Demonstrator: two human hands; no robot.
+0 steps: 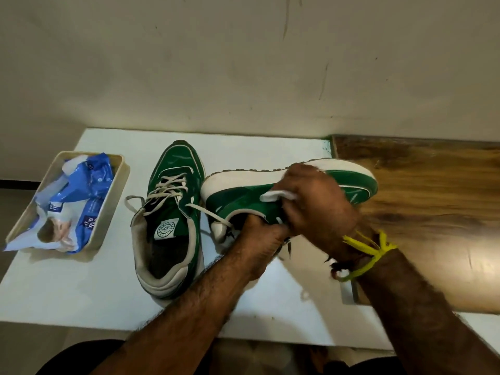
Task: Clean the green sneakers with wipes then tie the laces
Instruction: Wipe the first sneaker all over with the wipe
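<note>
Wiping is in hand: the left hand [259, 236] grips the tipped green sneaker [238, 197] at its collar above the worktop [284, 301], while the right hand [316, 196] pinches a wipe [273, 195] against its side. Next, probably the other sneaker [167, 212], laces untied.

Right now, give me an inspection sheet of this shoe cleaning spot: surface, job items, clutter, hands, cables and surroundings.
Surface: white tabletop, with a brown wood-grain board at its right.
Job's things: one green and white sneaker stands upright, laces untied; the second green sneaker is tipped on its side, white sole toward the wall; a white wipe is pressed on its green side.
Clutter: a beige plastic tray holds a crumpled blue and white wipes pack.
Hands: left hand grips the tipped sneaker at its opening; right hand holds the wipe.
Cables: nothing seen.
Surroundings: scuffed pale wall behind; yellow thread on the right wrist.
</note>
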